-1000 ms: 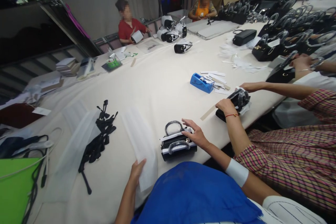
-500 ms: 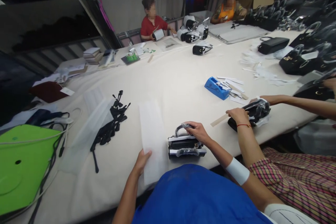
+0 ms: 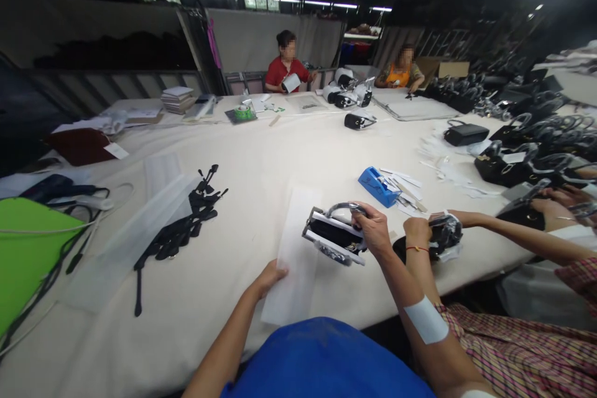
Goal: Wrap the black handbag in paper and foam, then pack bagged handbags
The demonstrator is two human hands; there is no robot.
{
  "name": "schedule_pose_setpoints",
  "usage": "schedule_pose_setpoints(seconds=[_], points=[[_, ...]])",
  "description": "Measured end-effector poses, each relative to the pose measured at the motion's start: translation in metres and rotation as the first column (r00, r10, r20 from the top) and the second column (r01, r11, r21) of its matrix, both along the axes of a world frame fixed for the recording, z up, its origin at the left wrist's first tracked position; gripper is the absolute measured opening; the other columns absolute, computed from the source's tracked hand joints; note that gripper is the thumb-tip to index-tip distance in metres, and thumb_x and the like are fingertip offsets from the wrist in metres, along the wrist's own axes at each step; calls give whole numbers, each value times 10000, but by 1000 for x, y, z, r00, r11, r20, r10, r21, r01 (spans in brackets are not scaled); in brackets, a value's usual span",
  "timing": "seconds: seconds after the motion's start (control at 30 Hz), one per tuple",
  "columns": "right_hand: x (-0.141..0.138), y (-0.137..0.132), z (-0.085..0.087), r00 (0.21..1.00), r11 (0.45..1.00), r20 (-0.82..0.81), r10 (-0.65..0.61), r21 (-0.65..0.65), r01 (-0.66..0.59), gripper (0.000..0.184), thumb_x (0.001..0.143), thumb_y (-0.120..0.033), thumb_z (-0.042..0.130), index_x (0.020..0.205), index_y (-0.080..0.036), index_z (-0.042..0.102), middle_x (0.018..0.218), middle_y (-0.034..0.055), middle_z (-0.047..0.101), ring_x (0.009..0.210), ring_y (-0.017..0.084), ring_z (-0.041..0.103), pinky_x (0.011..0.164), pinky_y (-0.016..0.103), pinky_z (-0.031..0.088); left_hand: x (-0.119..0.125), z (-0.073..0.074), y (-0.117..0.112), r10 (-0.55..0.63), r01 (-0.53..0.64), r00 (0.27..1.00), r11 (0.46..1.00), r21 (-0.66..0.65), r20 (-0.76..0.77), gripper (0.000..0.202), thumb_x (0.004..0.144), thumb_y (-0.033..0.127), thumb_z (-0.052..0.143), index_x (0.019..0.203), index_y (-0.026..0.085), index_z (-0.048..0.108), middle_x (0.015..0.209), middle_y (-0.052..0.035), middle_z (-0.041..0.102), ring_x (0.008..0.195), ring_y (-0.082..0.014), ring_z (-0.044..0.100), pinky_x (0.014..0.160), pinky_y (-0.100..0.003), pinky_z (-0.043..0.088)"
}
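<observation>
Right fingers point(image 3: 362, 216) clasp the handbag point(image 3: 336, 233) by its handle point(image 3: 344, 206).

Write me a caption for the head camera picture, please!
The right hand grips a black handbag by its handle while the left hand holds a white sheet.

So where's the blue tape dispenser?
Head view, right of centre: the blue tape dispenser sits on the table just beyond the right hand, beside the loose pale strips.

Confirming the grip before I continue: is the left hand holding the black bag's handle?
No, the right hand grips the handle of the black bag, while the left hand holds the white sheet's edge.
</observation>
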State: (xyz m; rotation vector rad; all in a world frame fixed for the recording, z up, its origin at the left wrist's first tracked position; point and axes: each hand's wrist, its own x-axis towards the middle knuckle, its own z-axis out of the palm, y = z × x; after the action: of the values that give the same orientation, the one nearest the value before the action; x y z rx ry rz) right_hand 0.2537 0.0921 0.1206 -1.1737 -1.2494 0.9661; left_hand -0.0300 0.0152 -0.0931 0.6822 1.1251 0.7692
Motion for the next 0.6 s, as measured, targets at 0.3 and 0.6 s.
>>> schedule_pose_setpoints(seconds=[0.3,0.6], points=[[-20,19,-15,999,998,24,43,-45,-42,367,744,-437,737,971,-149,726,558,-23,566,508,87,409,497,232,323,46,-31,27,130,-128,988,991,26,-81,314,675,248,697,938,104,603,809,-88,684,708,-222,644,670,-322,520],[-55,21,-56,987,977,-19,158,-144,-159,323,743,-407,726,956,-165,729,566,-23,582,515,101,445,515,241,347,28,-38,-3,189,-186,980,982,39,-68,572,650,48,596,1191,150,439,932,-71,662,790,-201,643,675,-283,510]])
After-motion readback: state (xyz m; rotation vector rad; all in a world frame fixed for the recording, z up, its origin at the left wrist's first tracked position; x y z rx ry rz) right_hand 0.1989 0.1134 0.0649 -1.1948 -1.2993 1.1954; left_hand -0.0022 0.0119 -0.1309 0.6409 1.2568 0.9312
